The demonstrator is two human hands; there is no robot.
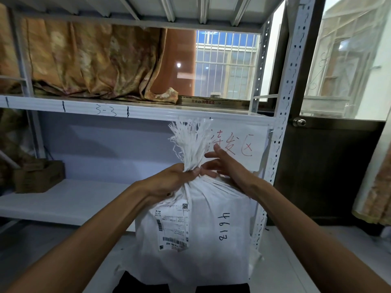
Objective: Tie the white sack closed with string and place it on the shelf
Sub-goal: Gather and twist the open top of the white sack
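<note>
The sack (194, 233) stands on the floor in front of the shelf (69, 199), its neck bunched tight in the left hand (173, 180). The right hand (224, 163) is beside the neck, fingers spread and gripping nothing. I see no knot, so tying and shelving seem still to come.

White sack (196, 233) upright — neck bunched, frayed strands (190, 142) fanning up.

Window daylight (224, 64), dim interior, bowed edges
</note>
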